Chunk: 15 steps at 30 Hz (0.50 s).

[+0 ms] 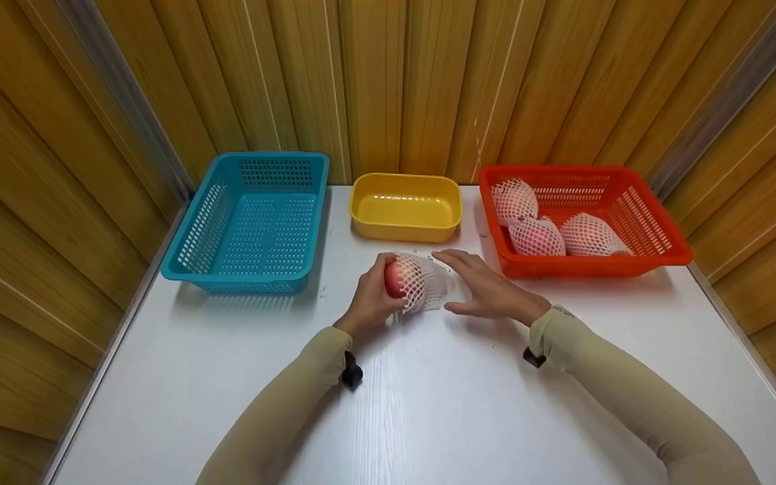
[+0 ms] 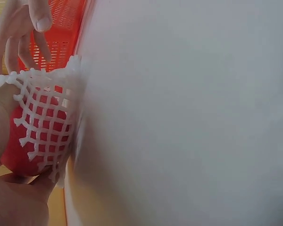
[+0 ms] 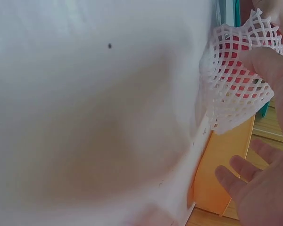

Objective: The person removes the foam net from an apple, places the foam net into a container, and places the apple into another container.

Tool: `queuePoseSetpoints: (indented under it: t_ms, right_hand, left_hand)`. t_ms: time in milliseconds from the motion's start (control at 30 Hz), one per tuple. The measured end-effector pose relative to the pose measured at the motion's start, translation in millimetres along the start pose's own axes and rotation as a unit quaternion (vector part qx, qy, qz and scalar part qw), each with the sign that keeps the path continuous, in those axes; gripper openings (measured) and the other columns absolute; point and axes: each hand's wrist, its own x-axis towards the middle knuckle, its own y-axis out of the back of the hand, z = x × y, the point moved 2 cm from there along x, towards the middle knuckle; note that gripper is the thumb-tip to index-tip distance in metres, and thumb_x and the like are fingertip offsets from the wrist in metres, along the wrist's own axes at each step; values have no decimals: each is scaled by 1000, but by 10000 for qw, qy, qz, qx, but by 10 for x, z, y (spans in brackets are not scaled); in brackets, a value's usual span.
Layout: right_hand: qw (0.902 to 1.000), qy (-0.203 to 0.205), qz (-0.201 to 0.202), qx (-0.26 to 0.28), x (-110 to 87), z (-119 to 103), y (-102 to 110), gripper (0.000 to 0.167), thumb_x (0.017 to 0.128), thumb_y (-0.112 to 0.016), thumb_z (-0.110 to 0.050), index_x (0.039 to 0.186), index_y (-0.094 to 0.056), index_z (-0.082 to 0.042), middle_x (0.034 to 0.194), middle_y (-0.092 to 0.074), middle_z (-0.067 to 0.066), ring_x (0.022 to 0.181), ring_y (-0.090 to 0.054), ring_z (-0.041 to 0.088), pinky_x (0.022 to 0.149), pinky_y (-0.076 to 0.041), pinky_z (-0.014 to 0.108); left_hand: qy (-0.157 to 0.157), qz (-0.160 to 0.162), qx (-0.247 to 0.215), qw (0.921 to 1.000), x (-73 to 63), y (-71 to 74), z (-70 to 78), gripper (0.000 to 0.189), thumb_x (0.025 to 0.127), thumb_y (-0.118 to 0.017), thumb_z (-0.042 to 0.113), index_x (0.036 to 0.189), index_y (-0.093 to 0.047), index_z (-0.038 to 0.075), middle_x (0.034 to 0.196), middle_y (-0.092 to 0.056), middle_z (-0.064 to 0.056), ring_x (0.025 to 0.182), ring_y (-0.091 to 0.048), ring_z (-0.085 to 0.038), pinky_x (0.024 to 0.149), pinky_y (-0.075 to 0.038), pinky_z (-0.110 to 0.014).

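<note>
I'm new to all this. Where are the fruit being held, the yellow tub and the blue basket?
Held fruit (image 1: 396, 278): head view, on its bare red side.
Yellow tub (image 1: 404, 232): head view, on its front wall.
Blue basket (image 1: 269, 225): head view, on its bare floor.

The left hand (image 1: 369, 296) and right hand (image 1: 492, 291) are bare. The left sleeve (image 1: 283, 407) and right sleeve (image 1: 630, 391) are long, beige fabric; a small black device (image 1: 352, 371) sits below each cuff, and faint dark marking (image 1: 563, 310) edges the right.
</note>
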Motion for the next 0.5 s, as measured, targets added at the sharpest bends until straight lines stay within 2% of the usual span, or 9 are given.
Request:
queuePoseSetpoints:
  t_ms: [233,500]
  right_hand:
    - [9999,-114,-56,74,114,-23,-7,93,89,-82,-30,163,-25,-30,165,-32,6,150,-32,31,116,-36,56]
    - [9997,-130,-218,-27,251,-37,-38,87,91,-80,-28,162,-30,-23,163,-37,5,150,-34,29,120,-31,52]
  left_hand:
    - [228,-140,-42,9996,-7,12,2,91,71,-87,1,144,-34,10,144,-53,-15,129,-54,-26,113,-42,-41]
    - [300,-224,-130,9992,-19,38,-5,95,69,-90,2,144,-32,13,144,-50,-14,129,-53,-26,114,-42,-41]
